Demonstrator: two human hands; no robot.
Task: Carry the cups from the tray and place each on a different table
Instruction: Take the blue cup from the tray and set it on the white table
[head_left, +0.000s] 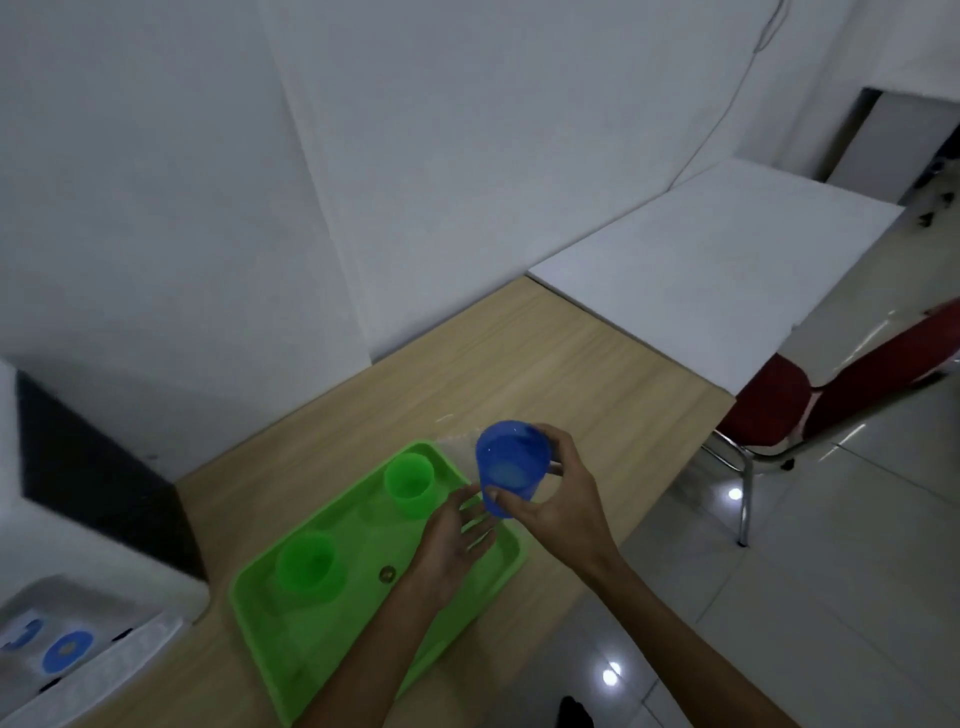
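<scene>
A bright green tray (322, 644) lies on the wooden table (545, 364). Two green cups stand upright on it: one near its far end (409, 483), one at its left side (306, 564). My right hand (561, 499) grips a blue cup (511, 465), held upright just above the tray's far right corner. My left hand (452, 540) hovers flat over the tray's right side, fingers spread, empty, fingertips close under the blue cup.
A white table (717, 275) adjoins the wooden one at the far right. A red chair (831, 405) with metal legs stands to the right on the tiled floor. A white and black appliance (78, 519) sits at the left.
</scene>
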